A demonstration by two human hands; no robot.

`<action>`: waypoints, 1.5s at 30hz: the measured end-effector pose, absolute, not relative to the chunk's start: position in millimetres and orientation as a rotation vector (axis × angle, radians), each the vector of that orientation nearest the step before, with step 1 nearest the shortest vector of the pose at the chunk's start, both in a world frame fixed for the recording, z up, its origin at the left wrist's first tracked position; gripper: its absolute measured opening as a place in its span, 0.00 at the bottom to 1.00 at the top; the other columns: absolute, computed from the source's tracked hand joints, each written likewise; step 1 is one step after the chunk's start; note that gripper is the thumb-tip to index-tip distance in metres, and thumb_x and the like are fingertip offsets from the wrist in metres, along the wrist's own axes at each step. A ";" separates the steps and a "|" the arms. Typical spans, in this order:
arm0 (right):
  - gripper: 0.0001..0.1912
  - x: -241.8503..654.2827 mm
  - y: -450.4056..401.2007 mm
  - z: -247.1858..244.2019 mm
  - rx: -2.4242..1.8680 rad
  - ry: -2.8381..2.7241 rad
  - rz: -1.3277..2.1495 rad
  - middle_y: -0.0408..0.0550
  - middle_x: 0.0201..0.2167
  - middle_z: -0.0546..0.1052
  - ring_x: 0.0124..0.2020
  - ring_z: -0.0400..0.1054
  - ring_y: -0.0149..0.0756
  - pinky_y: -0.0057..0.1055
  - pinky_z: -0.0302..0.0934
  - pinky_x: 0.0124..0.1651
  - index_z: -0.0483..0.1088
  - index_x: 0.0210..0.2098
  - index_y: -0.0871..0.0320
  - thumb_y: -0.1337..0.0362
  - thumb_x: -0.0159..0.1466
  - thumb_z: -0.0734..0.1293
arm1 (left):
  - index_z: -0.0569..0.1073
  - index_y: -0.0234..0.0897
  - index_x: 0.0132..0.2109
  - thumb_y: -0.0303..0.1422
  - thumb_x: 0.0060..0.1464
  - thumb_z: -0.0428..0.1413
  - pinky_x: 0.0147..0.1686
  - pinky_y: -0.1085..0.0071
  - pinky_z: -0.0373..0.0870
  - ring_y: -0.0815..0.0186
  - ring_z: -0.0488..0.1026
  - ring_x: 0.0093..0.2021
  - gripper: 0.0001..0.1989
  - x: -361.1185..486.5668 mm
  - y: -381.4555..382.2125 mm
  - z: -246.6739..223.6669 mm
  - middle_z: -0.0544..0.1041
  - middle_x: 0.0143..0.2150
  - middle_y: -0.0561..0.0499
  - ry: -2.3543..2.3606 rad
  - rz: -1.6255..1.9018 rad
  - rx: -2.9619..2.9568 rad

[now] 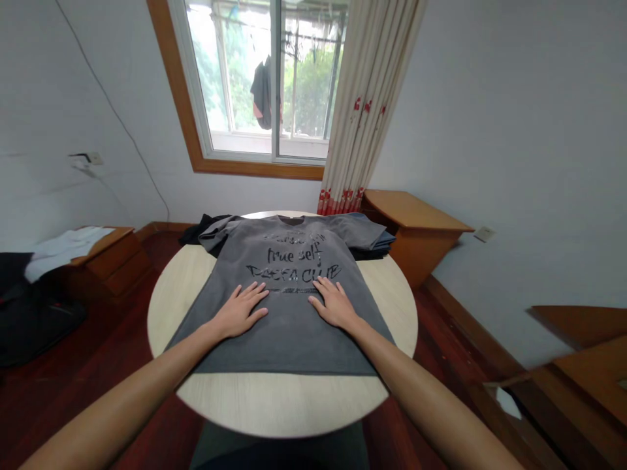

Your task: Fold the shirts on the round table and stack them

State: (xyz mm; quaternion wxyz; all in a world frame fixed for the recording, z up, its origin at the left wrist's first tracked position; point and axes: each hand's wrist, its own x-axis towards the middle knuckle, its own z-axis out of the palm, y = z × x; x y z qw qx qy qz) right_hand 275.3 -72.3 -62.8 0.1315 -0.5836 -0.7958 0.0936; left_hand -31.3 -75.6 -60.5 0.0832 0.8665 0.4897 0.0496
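A grey T-shirt (289, 333) with black lettering lies spread out, front side up, on a round pale table (274, 405). Its collar points to the far side and its hem runs along the near side. My left hand (241, 311) rests flat on the shirt's left half, fingers spread, just under the print. On the other half my right hand (334, 303) lies flat too, its fingertips touching the lower edge of the lettering. Neither hand grips the cloth.
Dark folded clothes (379, 247) sit partly under the right sleeve, and black cloth (196, 230) lies by the left one. Beyond the table are a wooden cabinet (416, 215), a curtain (367, 111) and a window. White cloth (68, 248) covers a low cabinet at left.
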 end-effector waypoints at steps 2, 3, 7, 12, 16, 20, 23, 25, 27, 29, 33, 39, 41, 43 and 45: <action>0.31 289.6 -76.0 -66.1 -1.752 -2.291 0.237 0.55 0.73 0.55 0.74 0.45 0.46 0.51 0.36 0.74 0.58 0.71 0.58 0.50 0.73 0.55 | 0.59 0.46 0.72 0.50 0.69 0.40 0.71 0.46 0.41 0.56 0.45 0.76 0.31 -40.8 -82.0 -63.2 0.52 0.76 0.49 1.521 0.169 2.570; 0.32 297.7 -78.4 -67.3 -1.778 -2.286 0.222 0.54 0.73 0.54 0.75 0.44 0.46 0.51 0.36 0.74 0.57 0.71 0.58 0.49 0.74 0.54 | 0.59 0.46 0.72 0.50 0.69 0.40 0.71 0.45 0.41 0.56 0.46 0.76 0.31 -45.5 -85.4 -64.0 0.52 0.76 0.49 1.552 0.176 2.558; 0.34 333.6 -92.6 -72.1 -1.906 -2.253 0.150 0.53 0.74 0.52 0.75 0.42 0.46 0.51 0.37 0.73 0.55 0.72 0.58 0.47 0.74 0.52 | 0.58 0.47 0.73 0.49 0.68 0.41 0.71 0.45 0.41 0.56 0.46 0.76 0.31 -64.0 -100.7 -67.1 0.51 0.76 0.49 1.722 0.179 2.475; 0.33 365.9 -109.2 -76.4 -2.072 -2.161 0.053 0.54 0.74 0.53 0.74 0.44 0.47 0.50 0.42 0.72 0.55 0.72 0.58 0.48 0.74 0.51 | 0.62 0.43 0.71 0.47 0.68 0.41 0.70 0.48 0.47 0.53 0.48 0.75 0.30 -83.9 -115.8 -70.6 0.54 0.75 0.46 2.055 0.190 2.353; 0.28 366.9 -120.4 -71.4 -2.175 -1.988 -0.129 0.62 0.68 0.64 0.67 0.59 0.52 0.45 0.54 0.66 0.65 0.67 0.61 0.55 0.73 0.54 | 0.70 0.37 0.65 0.44 0.69 0.40 0.63 0.49 0.60 0.48 0.58 0.70 0.28 -90.8 -124.7 -67.0 0.60 0.73 0.38 2.402 0.306 2.204; 0.26 360.5 -131.3 -63.7 -2.295 -1.776 -0.173 0.63 0.54 0.74 0.51 0.72 0.52 0.42 0.64 0.50 0.66 0.65 0.58 0.59 0.72 0.54 | 0.73 0.38 0.62 0.40 0.67 0.42 0.48 0.56 0.71 0.47 0.72 0.56 0.25 -93.0 -135.4 -56.7 0.72 0.60 0.35 2.522 0.395 2.101; 0.25 361.7 -134.7 -59.4 -2.350 -1.758 -0.085 0.60 0.52 0.76 0.46 0.75 0.50 0.39 0.64 0.45 0.66 0.64 0.57 0.62 0.72 0.52 | 0.74 0.42 0.62 0.36 0.67 0.42 0.40 0.61 0.73 0.52 0.77 0.43 0.24 -96.6 -143.1 -51.2 0.74 0.52 0.38 2.490 0.409 2.022; 0.23 367.5 -134.3 -57.5 -2.348 -1.799 -0.039 0.58 0.51 0.77 0.47 0.75 0.49 0.38 0.64 0.45 0.68 0.61 0.55 0.63 0.72 0.53 | 0.75 0.45 0.61 0.33 0.65 0.43 0.40 0.62 0.73 0.55 0.79 0.40 0.24 -100.8 -147.1 -51.1 0.74 0.50 0.41 2.430 0.399 2.017; 0.22 377.6 -133.2 -56.3 -2.327 -1.840 0.016 0.58 0.52 0.78 0.49 0.74 0.49 0.38 0.64 0.45 0.71 0.58 0.54 0.65 0.71 0.53 | 0.78 0.44 0.58 0.30 0.62 0.44 0.43 0.63 0.74 0.55 0.79 0.42 0.24 -106.3 -150.5 -53.8 0.76 0.49 0.41 2.360 0.388 2.043; 0.20 391.3 -133.0 -55.5 -2.325 -1.856 0.086 0.57 0.52 0.78 0.50 0.74 0.49 0.37 0.63 0.45 0.72 0.56 0.54 0.66 0.70 0.56 | 0.80 0.43 0.56 0.30 0.61 0.45 0.46 0.64 0.74 0.54 0.79 0.45 0.23 -113.4 -154.6 -57.9 0.77 0.49 0.41 2.291 0.360 2.065; 0.17 419.2 -136.4 -46.8 -2.390 -1.918 0.278 0.55 0.48 0.80 0.48 0.76 0.46 0.34 0.64 0.43 0.75 0.52 0.53 0.67 0.66 0.62 | 0.81 0.47 0.53 0.32 0.57 0.51 0.47 0.63 0.74 0.52 0.77 0.51 0.21 -132.3 -167.2 -61.8 0.80 0.49 0.44 2.210 0.233 2.049; 0.16 379.9 -134.4 -5.7 -2.565 -2.020 0.121 0.66 0.50 0.78 0.49 0.75 0.57 0.44 0.68 0.45 0.80 0.47 0.57 0.66 0.60 0.69 | 0.80 0.48 0.52 0.41 0.52 0.59 0.47 0.56 0.73 0.45 0.74 0.54 0.20 -107.4 -167.0 -31.6 0.77 0.54 0.42 2.213 0.056 2.230; 0.20 331.1 -125.9 0.4 -2.269 -2.192 0.002 0.66 0.54 0.76 0.53 0.73 0.57 0.46 0.66 0.51 0.76 0.54 0.58 0.61 0.64 0.67 | 0.78 0.46 0.56 0.45 0.59 0.55 0.53 0.53 0.70 0.46 0.72 0.58 0.20 -66.9 -152.2 -21.4 0.73 0.61 0.41 2.026 0.153 2.417; 0.25 276.4 -113.8 -4.3 -1.893 -2.355 0.052 0.63 0.61 0.72 0.59 0.69 0.54 0.46 0.61 0.60 0.71 0.61 0.57 0.59 0.66 0.66 | 0.75 0.44 0.60 0.44 0.65 0.50 0.61 0.51 0.64 0.48 0.66 0.65 0.22 -19.3 -132.1 -19.9 0.67 0.69 0.42 1.780 0.241 2.544; 0.28 230.4 -100.1 -18.4 -1.630 -2.432 0.152 0.58 0.67 0.67 0.68 0.59 0.50 0.47 0.50 0.69 0.65 0.67 0.54 0.56 0.69 0.63 | 0.70 0.42 0.65 0.43 0.68 0.45 0.67 0.48 0.56 0.49 0.58 0.71 0.24 22.0 -110.3 -28.0 0.59 0.73 0.43 1.632 0.273 2.617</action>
